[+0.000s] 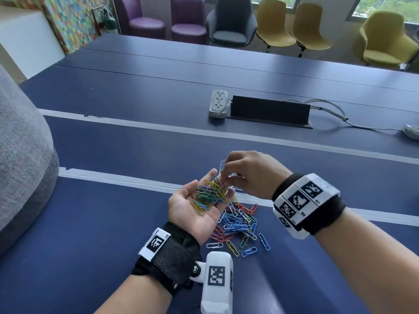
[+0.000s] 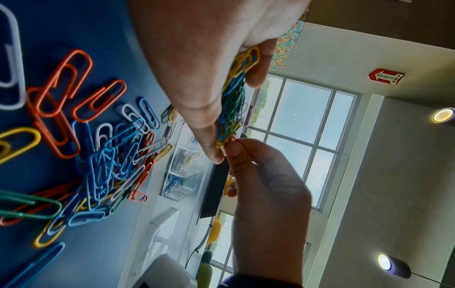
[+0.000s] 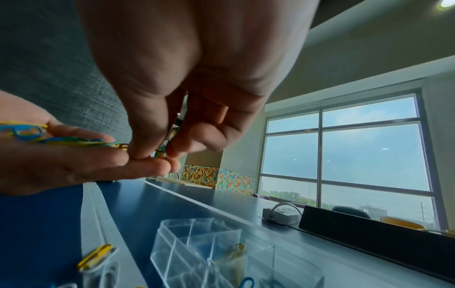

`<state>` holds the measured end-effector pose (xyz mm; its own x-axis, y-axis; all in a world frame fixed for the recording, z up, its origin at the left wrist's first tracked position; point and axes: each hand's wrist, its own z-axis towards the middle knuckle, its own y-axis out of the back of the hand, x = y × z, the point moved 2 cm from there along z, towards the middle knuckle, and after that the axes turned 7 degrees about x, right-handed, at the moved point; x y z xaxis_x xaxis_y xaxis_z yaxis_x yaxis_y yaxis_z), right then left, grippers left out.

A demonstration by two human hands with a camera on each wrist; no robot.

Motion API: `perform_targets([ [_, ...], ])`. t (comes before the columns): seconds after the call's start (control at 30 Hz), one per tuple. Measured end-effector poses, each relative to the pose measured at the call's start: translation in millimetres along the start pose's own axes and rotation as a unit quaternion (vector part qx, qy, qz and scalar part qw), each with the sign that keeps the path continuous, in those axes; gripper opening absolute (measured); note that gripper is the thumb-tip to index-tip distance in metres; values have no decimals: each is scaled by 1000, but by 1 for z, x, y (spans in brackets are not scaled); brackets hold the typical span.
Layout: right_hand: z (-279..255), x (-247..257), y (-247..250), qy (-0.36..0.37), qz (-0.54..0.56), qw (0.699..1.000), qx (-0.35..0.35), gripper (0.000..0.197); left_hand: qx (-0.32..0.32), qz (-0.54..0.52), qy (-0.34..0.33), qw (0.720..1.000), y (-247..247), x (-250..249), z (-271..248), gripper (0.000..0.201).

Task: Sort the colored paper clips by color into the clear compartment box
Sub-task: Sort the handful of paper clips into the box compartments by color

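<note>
My left hand (image 1: 181, 200) lies palm up above the blue table and carries a heap of mixed paper clips (image 1: 209, 193), mostly yellow, green and blue. At its fingertips my right hand (image 1: 223, 181) pinches one clip out of that heap (image 2: 232, 139); it looks red. Under both hands a loose pile of coloured clips (image 1: 238, 223) is spread on the table. The clear compartment box (image 3: 197, 243) stands just beyond, mostly hidden behind my right hand in the head view. A yellow clip (image 3: 237, 251) and a blue clip (image 3: 246, 282) lie in separate compartments.
A white power strip (image 1: 218, 103) and a raised black cable flap (image 1: 269, 111) sit farther back, with grey cables running right. A grey cushioned seat (image 1: 22, 155) bulges at the left edge. White tape lines cross the table. Chairs stand beyond the far edge.
</note>
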<state>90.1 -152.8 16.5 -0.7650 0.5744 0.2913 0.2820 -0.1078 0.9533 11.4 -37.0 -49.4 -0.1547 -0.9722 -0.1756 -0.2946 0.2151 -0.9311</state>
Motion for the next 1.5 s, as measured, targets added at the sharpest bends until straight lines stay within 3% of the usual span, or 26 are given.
perform_targets([
  [0.17,5,6,9,-7,73,996,-46,14,8,16,-3,1000,-5,1,0,43],
  [0.37,16,32,9,-3,-13,999,43,27,9,4,-8,1000,-8,4,2,25],
  [0.5,16,32,12,-35,-35,997,59,26,40,23,-8,999,-5,2,2,43],
  [0.77,19,28,7,-78,-45,991,96,17,26,29,-8,999,-3,5,2,47],
  [1.2,19,28,9,-60,74,995,6,11,14,0,-1,1000,-3,3,-3,48],
  [1.5,17,27,6,-65,132,989,6,12,13,12,-12,1000,-3,2,-2,47],
])
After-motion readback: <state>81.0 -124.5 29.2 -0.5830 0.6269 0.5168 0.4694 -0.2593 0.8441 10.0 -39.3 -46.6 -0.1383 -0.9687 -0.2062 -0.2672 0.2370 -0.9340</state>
